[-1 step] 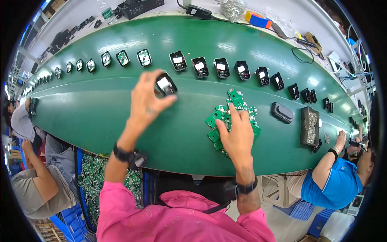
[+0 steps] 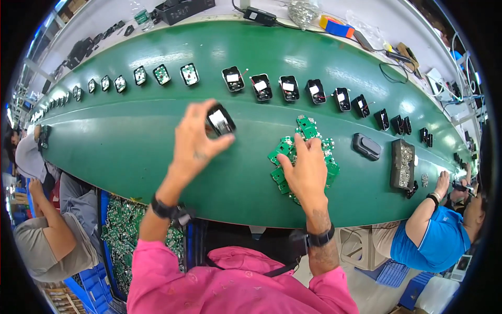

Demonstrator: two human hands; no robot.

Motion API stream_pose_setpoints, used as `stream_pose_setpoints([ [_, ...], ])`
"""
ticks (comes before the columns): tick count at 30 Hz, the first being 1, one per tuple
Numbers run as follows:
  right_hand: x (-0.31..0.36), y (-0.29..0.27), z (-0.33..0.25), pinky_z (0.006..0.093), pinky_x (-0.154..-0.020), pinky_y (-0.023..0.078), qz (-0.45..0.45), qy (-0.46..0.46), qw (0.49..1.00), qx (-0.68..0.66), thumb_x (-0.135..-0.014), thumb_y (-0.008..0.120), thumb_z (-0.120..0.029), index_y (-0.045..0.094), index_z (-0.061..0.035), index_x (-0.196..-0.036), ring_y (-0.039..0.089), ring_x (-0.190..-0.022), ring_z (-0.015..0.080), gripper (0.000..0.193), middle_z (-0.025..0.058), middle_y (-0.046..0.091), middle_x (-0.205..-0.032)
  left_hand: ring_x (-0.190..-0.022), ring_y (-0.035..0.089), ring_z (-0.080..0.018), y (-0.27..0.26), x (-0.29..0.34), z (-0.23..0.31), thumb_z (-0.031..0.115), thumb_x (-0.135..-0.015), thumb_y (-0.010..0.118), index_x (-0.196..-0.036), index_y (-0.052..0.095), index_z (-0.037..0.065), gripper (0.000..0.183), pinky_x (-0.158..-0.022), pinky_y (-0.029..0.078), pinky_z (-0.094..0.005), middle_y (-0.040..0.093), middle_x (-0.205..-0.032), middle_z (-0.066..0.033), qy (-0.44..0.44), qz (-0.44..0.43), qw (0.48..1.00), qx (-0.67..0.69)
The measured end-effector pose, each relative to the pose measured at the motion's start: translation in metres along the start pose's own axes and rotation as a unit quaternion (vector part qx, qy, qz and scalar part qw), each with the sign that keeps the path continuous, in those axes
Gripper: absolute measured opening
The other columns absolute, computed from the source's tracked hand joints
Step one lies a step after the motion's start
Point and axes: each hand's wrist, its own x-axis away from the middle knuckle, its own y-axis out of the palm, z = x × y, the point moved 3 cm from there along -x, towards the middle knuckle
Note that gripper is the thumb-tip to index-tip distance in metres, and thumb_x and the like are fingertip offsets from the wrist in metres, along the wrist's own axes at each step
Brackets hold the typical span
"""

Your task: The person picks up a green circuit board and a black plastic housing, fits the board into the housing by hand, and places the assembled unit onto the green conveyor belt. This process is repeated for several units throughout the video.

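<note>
No words can be read, as any print on the black housings (image 2: 289, 90), the green bottle label (image 2: 141, 17) and the dark box (image 2: 185, 11) is too blurred to be deciphered.

bare left hand (image 2: 196, 135) | slightly nearer body, rightward | open black rounded-rectangular case with white inner patch (image 2: 220, 121) | shifts along

Circuit boards (image 2: 306, 125) are green with pale flecks — the held case (image 2: 221, 120) black and white, the tabletop (image 2: 120, 141) green.

1 free lane of green table (image 2: 248, 175) between left hand (image 2: 197, 140) and circuit-board pile (image 2: 307, 127), black cases (image 2: 261, 94) in a row beyond
</note>
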Motion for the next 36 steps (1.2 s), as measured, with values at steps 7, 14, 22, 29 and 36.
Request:
stream_pose_setpoints([
  [7, -0.004, 0.002, 0.002, 0.0396, -0.070, 0.051, -0.030, 0.002, 0.977, -0.209, -0.082, 0.077, -0.007, 0.062, -0.0010, -0.098, 0.062, -0.076, 0.0269, 0.023, 0.0121, 0.062, -0.094, -0.110, 0.064, -0.0190, 0.027, 0.103, 0.031, 0.007, -0.066, 0.089, -0.136, 0.049, -0.002, 0.081, -0.092, 0.055, -0.0321, 0.057, -0.130, -0.0126, -0.238, -0.129, 0.868, 0.417],
  [14, 0.066, -0.011, -0.046, 0.0411, -0.077, 0.055, 0.062, -0.236, 0.939, -0.244, -0.078, 0.068, 0.007, 0.065, 0.0005, -0.107, 0.067, -0.089, 0.0331, 0.030, 0.0139, 0.067, -0.100, -0.133, 0.046, -0.0210, 0.034, 0.129, 0.043, 0.010, -0.065, 0.088, -0.139, 0.050, -0.002, 0.084, -0.114, 0.037, -0.0378, 0.049, -0.139, -0.0082, -0.120, -0.205, 0.687, 0.686],
  [22, 0.063, -0.052, -0.036, 0.0304, -0.057, 0.047, 0.040, -0.073, 0.943, -0.321, -0.085, 0.074, -0.003, 0.068, 0.0008, -0.100, 0.058, -0.064, 0.0150, 0.017, 0.0115, 0.064, -0.086, -0.129, 0.050, -0.0213, 0.012, 0.140, 0.054, 0.010, -0.060, 0.089, -0.131, 0.057, 0.000, 0.078, -0.108, 0.045, -0.0376, 0.044, -0.143, -0.0100, -0.161, -0.268, 0.763, 0.567],
  [29, 0.056, -0.060, -0.001, 0.0237, -0.050, 0.032, -0.103, 0.062, 0.927, -0.356, -0.095, 0.067, -0.013, 0.061, -0.0009, -0.081, 0.045, -0.056, 0.0049, 0.019, -0.0037, 0.051, -0.063, -0.112, 0.063, -0.0351, -0.016, 0.133, 0.085, 0.017, -0.064, 0.086, -0.128, 0.056, 0.002, 0.071, -0.099, 0.051, -0.0393, 0.056, -0.135, -0.0201, 0.006, -0.119, 0.978, 0.170],
  [36, 0.083, -0.068, -0.026, 0.0212, -0.051, 0.028, -0.250, 0.067, 0.816, -0.516, -0.096, 0.066, -0.013, 0.058, -0.0034, -0.081, 0.040, -0.060, 0.0001, 0.020, -0.0081, 0.049, -0.068, -0.107, 0.066, -0.0352, -0.007, 0.137, 0.097, 0.017, -0.062, 0.087, -0.126, 0.059, 0.003, 0.072, -0.093, 0.052, -0.0392, 0.067, -0.118, -0.0179, -0.028, -0.116, 0.982, 0.147],
])
